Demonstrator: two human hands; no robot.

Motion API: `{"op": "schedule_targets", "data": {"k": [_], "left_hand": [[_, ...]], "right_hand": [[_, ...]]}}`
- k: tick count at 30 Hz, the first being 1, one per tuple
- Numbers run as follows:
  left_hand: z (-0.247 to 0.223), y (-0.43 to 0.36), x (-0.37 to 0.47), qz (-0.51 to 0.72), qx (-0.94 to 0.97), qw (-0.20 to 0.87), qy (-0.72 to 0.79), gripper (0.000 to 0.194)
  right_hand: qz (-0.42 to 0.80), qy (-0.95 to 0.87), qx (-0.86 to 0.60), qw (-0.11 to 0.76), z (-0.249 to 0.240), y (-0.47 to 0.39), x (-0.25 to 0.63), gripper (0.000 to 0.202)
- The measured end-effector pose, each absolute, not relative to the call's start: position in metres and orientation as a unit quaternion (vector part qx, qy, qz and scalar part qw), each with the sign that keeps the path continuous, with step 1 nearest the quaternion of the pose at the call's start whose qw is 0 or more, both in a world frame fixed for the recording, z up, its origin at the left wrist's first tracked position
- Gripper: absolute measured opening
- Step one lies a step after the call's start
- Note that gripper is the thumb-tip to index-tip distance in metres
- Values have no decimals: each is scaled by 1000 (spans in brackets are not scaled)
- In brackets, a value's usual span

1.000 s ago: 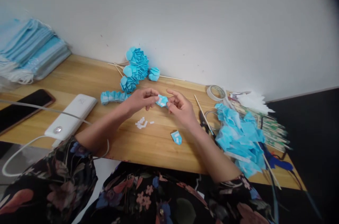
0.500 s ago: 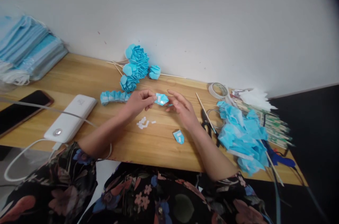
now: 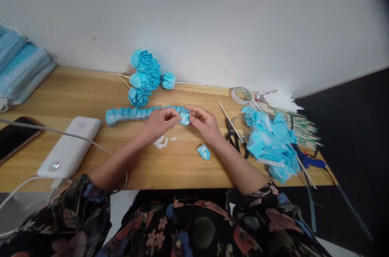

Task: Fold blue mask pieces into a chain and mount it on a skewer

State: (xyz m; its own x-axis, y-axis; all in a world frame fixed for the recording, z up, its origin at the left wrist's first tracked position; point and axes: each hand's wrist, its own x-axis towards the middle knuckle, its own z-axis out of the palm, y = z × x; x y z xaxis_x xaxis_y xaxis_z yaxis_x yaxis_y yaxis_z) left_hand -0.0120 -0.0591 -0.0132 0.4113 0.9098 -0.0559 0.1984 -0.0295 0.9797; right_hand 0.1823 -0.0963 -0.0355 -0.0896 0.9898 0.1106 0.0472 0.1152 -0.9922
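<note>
Between my two hands is a small blue paper petal [image 3: 184, 119] with white tape strips on it. My left hand [image 3: 162, 123] pinches its left side with thumb and finger. My right hand [image 3: 205, 123] grips its right edge with closed fingers. Right behind them runs a row of folded blue petals [image 3: 127, 114], partly hidden by my hands. A second taped petal [image 3: 204, 151] lies on the table below my right hand. Small white paper scraps [image 3: 161, 142] lie near my left wrist.
Blue paper roses [image 3: 144, 75] on sticks lie at the back. To the right are a tape roll [image 3: 241, 95], black scissors [image 3: 233, 139], crumpled blue paper [image 3: 270, 143] and a blue-handled tool [image 3: 314, 162]. A white power bank [image 3: 69, 147], a phone [image 3: 18, 137] and packed masks [image 3: 21, 66] are left.
My right hand has closed on the petal's right edge; its fingers were apart before. The petal is now lower and turned, in front of the row. The view has shifted slightly to the right.
</note>
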Motion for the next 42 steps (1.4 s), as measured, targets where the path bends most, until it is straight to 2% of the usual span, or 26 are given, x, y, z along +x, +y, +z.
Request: {"op": "schedule_targets", "data": {"k": [9, 18, 26, 30, 36, 42], "left_hand": [[-18, -56, -10, 313, 605, 588, 437, 24], [-24, -50, -12, 374, 572, 569, 456, 26], [-25, -51, -11, 399, 607, 535, 431, 23], [-24, -49, -14, 407, 586, 551, 433, 24], [-24, -50, -13, 362, 607, 572, 415, 32], [-27, -52, -11, 347, 619, 552, 437, 22]], "right_hand": [[467, -575, -450, 499, -35, -97, 184, 37], [471, -582, -454, 483, -37, -98, 180, 46], [409, -591, -489, 495, -42, -94, 181, 42], [404, -581, -490, 509, -40, -91, 183, 42], [395, -590, -489, 506, -43, -92, 182, 43], [400, -597, -481, 502, -44, -92, 180, 41]]}}
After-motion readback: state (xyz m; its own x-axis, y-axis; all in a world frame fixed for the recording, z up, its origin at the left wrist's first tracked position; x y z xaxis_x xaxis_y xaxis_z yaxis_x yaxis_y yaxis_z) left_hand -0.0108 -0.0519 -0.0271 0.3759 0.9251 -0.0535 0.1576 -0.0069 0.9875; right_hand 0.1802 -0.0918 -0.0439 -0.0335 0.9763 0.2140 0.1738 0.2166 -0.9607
